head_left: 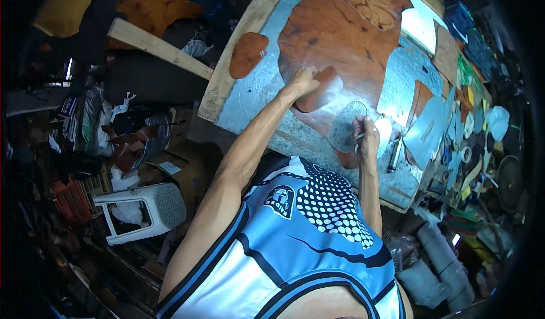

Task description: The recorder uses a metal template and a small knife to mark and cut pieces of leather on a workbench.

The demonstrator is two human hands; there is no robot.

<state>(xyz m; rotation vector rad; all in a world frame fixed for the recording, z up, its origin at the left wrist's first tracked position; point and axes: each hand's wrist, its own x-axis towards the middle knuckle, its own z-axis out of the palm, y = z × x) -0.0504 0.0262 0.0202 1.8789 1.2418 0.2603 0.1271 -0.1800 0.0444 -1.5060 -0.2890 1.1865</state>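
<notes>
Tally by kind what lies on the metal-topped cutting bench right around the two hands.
Large brown leather hide: 1
Small oval brown leather cut-outs: 2
Translucent oval pattern template: 1
Thin cutting tool in the right hand: 1
Dark marker pen: 1
Total: 6

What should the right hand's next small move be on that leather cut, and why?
Probably continue the cut around the oval opening: the right hand holds a slim tool at its edge, while the left hand presses the brown leather sheet flat.
</notes>
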